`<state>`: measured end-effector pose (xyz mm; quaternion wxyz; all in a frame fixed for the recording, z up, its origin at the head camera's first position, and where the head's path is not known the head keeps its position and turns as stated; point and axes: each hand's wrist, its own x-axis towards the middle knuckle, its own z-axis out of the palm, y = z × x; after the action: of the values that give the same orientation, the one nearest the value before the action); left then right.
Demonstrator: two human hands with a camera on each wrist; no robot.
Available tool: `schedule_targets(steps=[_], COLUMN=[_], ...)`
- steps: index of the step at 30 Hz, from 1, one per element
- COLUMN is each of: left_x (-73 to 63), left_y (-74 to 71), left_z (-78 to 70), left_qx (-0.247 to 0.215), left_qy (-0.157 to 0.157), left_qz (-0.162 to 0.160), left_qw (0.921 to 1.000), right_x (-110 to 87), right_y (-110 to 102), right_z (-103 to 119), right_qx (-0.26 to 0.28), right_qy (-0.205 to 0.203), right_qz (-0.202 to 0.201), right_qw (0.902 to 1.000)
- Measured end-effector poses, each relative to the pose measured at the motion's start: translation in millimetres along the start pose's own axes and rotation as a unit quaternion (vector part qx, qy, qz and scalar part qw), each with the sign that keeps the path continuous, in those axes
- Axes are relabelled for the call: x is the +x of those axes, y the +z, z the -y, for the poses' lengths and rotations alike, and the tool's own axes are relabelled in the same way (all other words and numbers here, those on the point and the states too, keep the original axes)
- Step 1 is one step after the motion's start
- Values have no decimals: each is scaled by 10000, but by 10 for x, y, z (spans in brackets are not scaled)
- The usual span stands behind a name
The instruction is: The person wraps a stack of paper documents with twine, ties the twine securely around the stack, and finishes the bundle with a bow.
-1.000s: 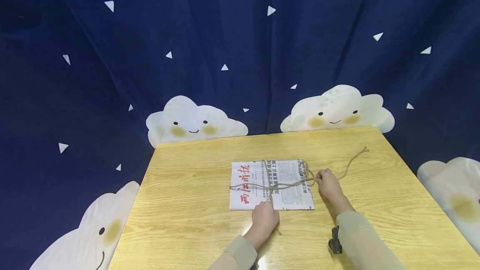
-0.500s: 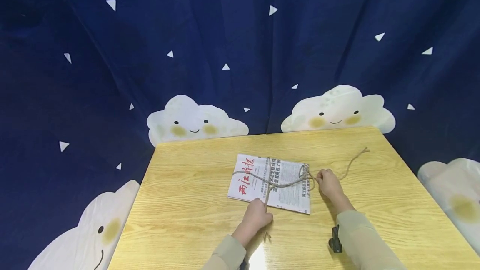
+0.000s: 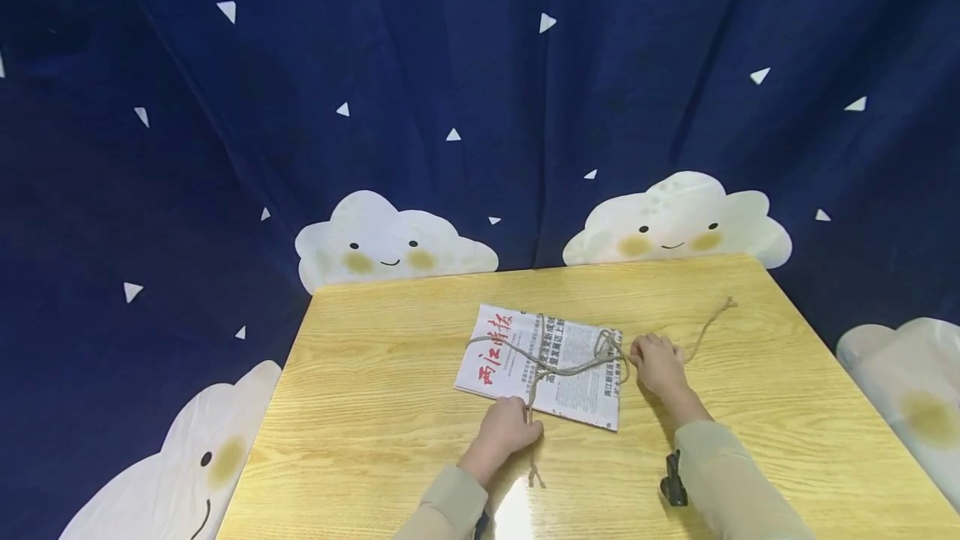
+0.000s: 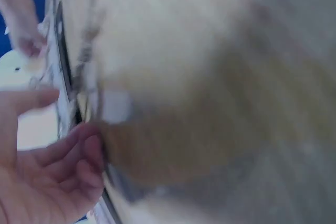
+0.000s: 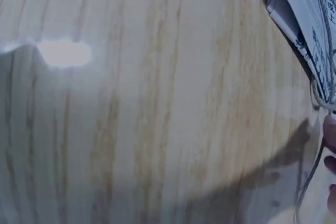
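A folded newspaper stack (image 3: 577,398) with red and black print lies turned at a slant on the wooden table. Brown twine (image 3: 510,346) crosses over it both ways, with a loose loop near its right edge. My left hand (image 3: 504,430) is at the stack's front edge, beside the twine. In the left wrist view, the thumb of the left hand (image 4: 58,177) stands apart from its loosely bent fingers. At the right edge, my right hand (image 3: 660,363) pinches the twine. The right wrist view shows only its fingertips (image 5: 331,129) by the twine.
One twine end (image 3: 729,303) trails on the table (image 3: 375,407) toward the back right. Another end (image 3: 536,477) hangs forward of the stack. A dark blue curtain (image 3: 420,107) with white clouds stands behind the table.
The newspaper stack has swung clockwise, its right side nearer me. My left hand has shifted left and its hold on the twine has loosened. The right hand stays at about the same spot.
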<state>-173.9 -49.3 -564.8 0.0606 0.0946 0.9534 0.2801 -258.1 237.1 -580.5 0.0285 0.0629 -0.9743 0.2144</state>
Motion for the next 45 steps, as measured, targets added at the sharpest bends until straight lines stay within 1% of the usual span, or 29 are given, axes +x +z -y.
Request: schedule_targets(steps=[3,5,7,10,12,14,15,17,19,20,21,24,27,31,34,36,37,38,41,43,45], left_x=[15,24,33,45,47,46,45,45,44,44,43,37,38,56,90,123,145,166,245,301,357], left_y=[99,148,186,215,235,255,268,289,309,318,325,335,318,272,228,181,158,129,33,-28,-83], left_z=[-30,-57,-77,-100,-104,-105,-104,-104,-107,-108,-110,-118,-125,-95,-18,52,87,120,223,285,335], left_qx=[303,448,493,370,388,567,739,1057,1215,1257,1252,1185,1143,1007,905,853,842,817,825,873,917], left_qy=[-130,-259,-319,-242,-54,229,383,697,913,976,991,909,775,641,611,654,672,689,668,604,545], left_qz=[-444,-641,-796,-1016,-1232,-1497,-1625,-1912,-2079,-2103,-2070,-1898,-1703,-1588,-1620,-1695,-1704,-1704,-1561,-1415,-1331], left_qw=[9985,9966,9951,9938,9916,9868,9832,9733,9663,9646,9652,9704,9757,9801,9807,9796,9795,9796,9820,9842,9854], right_x=[67,130,197,295,356,399,417,440,442,442,438,427,432,403,326,259,225,189,89,24,-52], right_y=[-20,-31,-34,-35,-28,-26,-22,-15,-11,0,11,39,63,70,49,26,14,4,-6,3,11], right_z=[41,77,105,142,164,195,209,241,272,277,281,283,272,280,327,375,397,417,482,521,567], right_qx=[117,357,498,550,390,249,178,135,150,141,157,90,-148,-515,-729,-865,-967,-1018,-1176,-1275,-1275], right_qy=[-307,-503,-678,-788,-872,-962,-1014,-1116,-1126,-1115,-1080,-967,-989,-1105,-1117,-1061,-1112,-1065,-1022,-992,-868], right_qz=[-103,-18,88,298,341,379,370,321,370,405,442,555,428,338,436,548,574,651,743,702,621], right_qw=[9994,9981,9964,9949,9948,9943,9940,9931,9928,9928,9930,9937,9941,9920,9901,9891,9874,9869,9850,9844,9861])
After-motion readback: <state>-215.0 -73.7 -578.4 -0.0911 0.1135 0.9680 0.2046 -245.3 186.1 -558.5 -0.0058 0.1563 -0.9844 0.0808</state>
